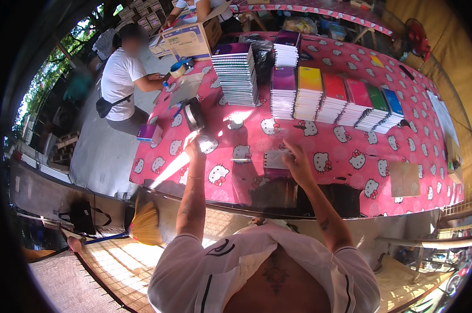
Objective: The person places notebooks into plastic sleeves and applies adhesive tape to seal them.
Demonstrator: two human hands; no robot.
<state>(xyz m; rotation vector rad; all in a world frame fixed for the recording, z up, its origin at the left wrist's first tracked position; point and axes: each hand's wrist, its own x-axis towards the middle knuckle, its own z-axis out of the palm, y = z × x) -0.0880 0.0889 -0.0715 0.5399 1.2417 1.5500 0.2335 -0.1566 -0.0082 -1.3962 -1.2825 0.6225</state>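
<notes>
My left hand (193, 147) reaches to the near end of a black, rounded object (194, 115) that looks like a desk tape dispenser. Its fingers are drawn together there; what they pinch, if anything, is too small to make out. Over the middle of the table, my right hand (296, 160) has its index finger stretched out and apart from the thumb. Just beside and below that hand lies a small spiral-bound pad (274, 159) with a pale upper face, partly covered by my fingers. Nothing shows plainly in the right hand.
Stacked spiral notebooks stand behind: a tall pile (235, 78), then purple (283, 96), yellow (307, 94), red (332, 96) and more. Tape rolls (179, 69), a cardboard box (191, 40) and a small purple notebook stack (150, 132) are at left. A person (122, 78) works beyond the pink table's left edge.
</notes>
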